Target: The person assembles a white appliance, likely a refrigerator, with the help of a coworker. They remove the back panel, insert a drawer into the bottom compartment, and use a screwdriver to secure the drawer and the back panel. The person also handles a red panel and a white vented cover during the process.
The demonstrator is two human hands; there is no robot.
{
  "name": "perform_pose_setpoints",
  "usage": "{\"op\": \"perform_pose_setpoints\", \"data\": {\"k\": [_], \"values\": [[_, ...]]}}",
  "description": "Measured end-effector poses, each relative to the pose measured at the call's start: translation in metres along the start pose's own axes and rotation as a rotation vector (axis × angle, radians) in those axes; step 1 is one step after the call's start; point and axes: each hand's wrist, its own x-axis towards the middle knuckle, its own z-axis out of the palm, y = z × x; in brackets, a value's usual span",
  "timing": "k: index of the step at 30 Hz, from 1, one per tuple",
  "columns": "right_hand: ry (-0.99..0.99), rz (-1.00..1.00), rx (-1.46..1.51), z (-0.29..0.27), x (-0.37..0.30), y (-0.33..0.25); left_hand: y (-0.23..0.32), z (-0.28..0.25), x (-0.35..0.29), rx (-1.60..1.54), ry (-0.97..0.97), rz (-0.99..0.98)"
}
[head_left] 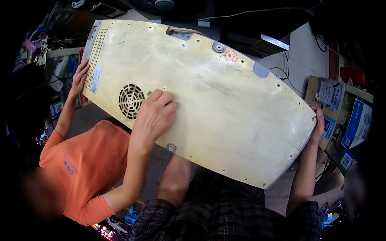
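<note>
Two people sharing one yellowed appliance back panel [209, 100], held tilted in the air, with its round fan grille [131, 101] taken as landmark. Right hand [319, 125] at the corner farthest from the grille, fingers curled shut over the panel edge. Left hand hidden beneath the panel, only the left forearm [176, 182] showing below and to the right of the grille; grip impossible to tell, probably propping from underneath. Co-worker's hand [156, 114] spread flat just right of the grille, co-worker's other hand [80, 76] on the edge to the grille's left. Likely hazards: slip of the smooth edge out of the right fingers, or uneven lifting between the two people, tipping the panel toward the cardboard boxes [341, 108] far right of the grille.
</note>
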Motion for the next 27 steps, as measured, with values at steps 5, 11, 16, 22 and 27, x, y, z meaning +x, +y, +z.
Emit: {"op": "perform_pose_setpoints", "data": {"k": [5,11,16,22,27], "values": [[-0.038,-0.033,0.007,0.001,0.000,0.000,-0.003,0.009,0.007,0.000,0.008,0.018],[-0.018,-0.034,0.106,0.013,-0.005,0.001,-0.012,0.016,0.012,0.001,0.015,0.021],[0.012,-0.015,0.143,0.019,-0.011,-0.002,-0.017,0.019,0.018,0.011,0.017,0.032],[0.040,-0.018,0.184,0.014,-0.010,0.004,-0.023,0.016,0.024,0.009,0.007,0.039],[0.006,-0.039,0.183,0.011,-0.009,0.005,-0.022,0.011,0.030,0.002,0.004,0.045]]}}
